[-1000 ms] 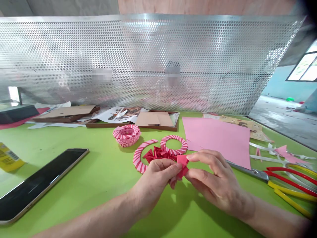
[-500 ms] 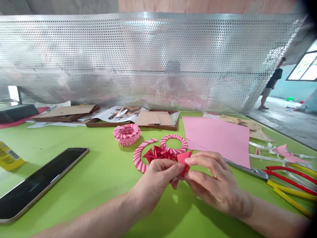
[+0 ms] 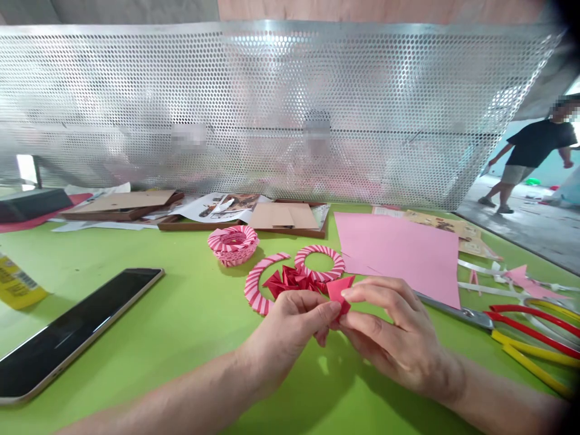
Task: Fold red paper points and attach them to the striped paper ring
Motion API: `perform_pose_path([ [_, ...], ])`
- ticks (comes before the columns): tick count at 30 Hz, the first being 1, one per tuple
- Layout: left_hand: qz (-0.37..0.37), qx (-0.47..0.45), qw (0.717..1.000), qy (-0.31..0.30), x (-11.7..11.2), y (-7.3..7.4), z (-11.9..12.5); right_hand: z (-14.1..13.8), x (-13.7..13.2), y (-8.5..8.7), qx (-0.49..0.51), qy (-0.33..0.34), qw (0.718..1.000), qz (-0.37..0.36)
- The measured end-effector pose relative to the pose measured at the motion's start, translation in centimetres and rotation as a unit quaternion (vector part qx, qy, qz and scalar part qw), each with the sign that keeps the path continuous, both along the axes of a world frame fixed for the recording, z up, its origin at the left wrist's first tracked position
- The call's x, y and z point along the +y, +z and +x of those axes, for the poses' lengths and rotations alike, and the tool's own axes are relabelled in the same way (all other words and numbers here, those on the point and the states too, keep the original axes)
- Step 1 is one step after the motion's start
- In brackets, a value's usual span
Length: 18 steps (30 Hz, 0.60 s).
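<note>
My left hand [image 3: 285,332] and my right hand [image 3: 394,332] meet over the green table [image 3: 158,338], both pinched on a small folded red paper piece [image 3: 339,289]. Its pointed tip sticks up between my fingertips. Just beyond lies a pile of similar red folded pieces [image 3: 292,280], between a striped pink paper arc [image 3: 256,289] and a striped pink ring [image 3: 319,263]. A small striped pink paper basket [image 3: 232,244] stands behind them.
A pink paper sheet [image 3: 399,254] lies at right, with scissors [image 3: 512,329] and paper scraps beside it. A dark tablet [image 3: 67,335] and a yellow glue bottle [image 3: 18,287] lie left. Cardboard and papers line a perforated metal screen [image 3: 272,109]. A person walks at far right.
My fingers have turned the red piece so its tip points up more. A person has walked into view at the far right and come closer.
</note>
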<state>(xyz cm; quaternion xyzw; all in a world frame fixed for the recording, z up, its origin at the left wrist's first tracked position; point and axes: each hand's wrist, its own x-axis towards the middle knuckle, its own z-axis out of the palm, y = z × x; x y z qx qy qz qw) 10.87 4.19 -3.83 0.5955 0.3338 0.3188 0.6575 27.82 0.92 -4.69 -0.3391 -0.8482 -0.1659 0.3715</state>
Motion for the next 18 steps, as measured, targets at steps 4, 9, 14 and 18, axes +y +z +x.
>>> perform_pose_path([
  [4, 0.018, 0.024, 1.000, 0.007, 0.0, 0.2, 0.1, -0.2, 0.0, -0.1, 0.042, 0.007, 0.999, -0.017],
  [9, 0.029, 0.034, 0.998, 0.038, 0.0, 0.4, 0.3, -0.7, 0.1, 0.0, 0.093, 0.000, 0.994, -0.063],
  [14, 0.044, 0.050, 0.996, 0.052, 0.1, 0.1, 0.3, -1.0, 0.2, -0.1, 0.156, -0.009, 0.982, -0.108],
  [18, 0.063, 0.058, 0.994, 0.063, 0.0, 0.1, 0.3, -1.1, 0.2, -0.5, 0.192, -0.020, 0.969, -0.152],
])
